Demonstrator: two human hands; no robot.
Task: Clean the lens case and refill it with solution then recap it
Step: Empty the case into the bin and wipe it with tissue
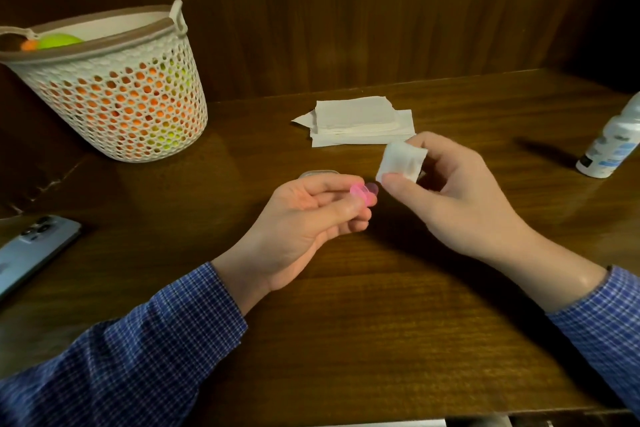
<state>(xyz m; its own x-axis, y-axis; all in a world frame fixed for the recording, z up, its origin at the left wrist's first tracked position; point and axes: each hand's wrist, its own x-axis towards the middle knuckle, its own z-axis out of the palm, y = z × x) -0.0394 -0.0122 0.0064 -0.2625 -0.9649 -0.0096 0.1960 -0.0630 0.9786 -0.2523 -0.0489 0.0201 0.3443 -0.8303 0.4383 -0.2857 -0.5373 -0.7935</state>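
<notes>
My left hand (pixel 311 215) pinches a small pink lens case (pixel 363 193) at its fingertips, just above the wooden table (pixel 346 322). My right hand (pixel 450 198) holds a folded white tissue pad (pixel 401 160) between thumb and fingers, close to the right of the pink case without touching it. A clear round piece (pixel 320 173) lies on the table behind my left hand, mostly hidden by it. The white solution bottle (pixel 611 146) stands tilted in view at the far right edge.
A stack of white tissues (pixel 360 121) lies at the back centre. A white mesh basket (pixel 117 87) with orange and green items stands at the back left. A phone (pixel 31 246) lies face down at the left edge. A wood wall backs the table.
</notes>
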